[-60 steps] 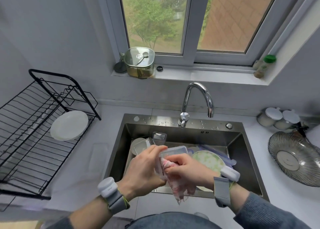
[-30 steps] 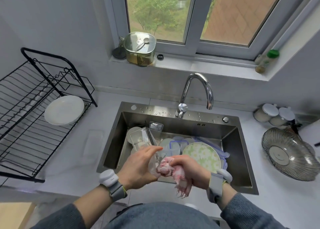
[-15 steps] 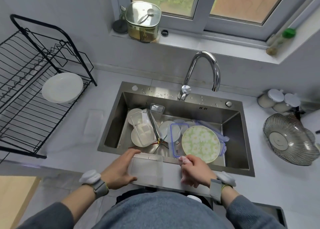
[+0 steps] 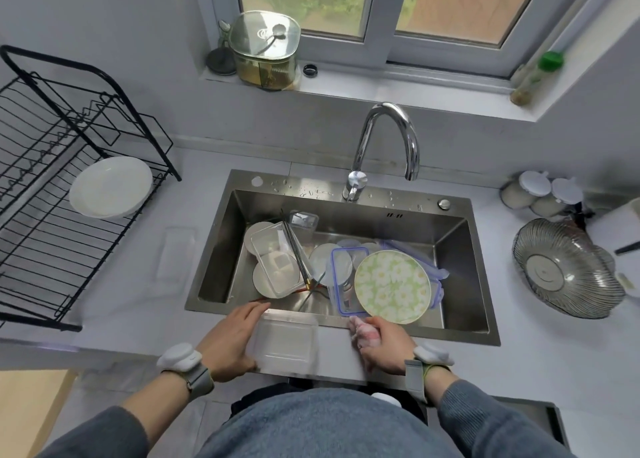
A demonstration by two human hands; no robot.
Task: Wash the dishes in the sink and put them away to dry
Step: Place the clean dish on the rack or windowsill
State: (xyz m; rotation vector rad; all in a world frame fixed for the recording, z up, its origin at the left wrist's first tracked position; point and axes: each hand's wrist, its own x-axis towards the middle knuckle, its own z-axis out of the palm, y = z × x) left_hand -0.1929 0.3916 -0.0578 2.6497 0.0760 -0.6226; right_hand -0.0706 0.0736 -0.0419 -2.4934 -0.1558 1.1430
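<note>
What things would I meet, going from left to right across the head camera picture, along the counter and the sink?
Black dish rack → white plate on it → clear container in the sink → green flowered plate → lidded jars → ribbed glass bowl.

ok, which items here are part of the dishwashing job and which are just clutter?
Job: clear container in left hand; pink cloth in right hand; floral plate; sink; drying rack.
Clutter: glass bowl; sill canister; green-capped bottle.

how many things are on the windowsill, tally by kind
glass lidded containers: 1
green-capped bottles: 1
dark round stoppers: 1
small black rings: 1
total: 4
</note>
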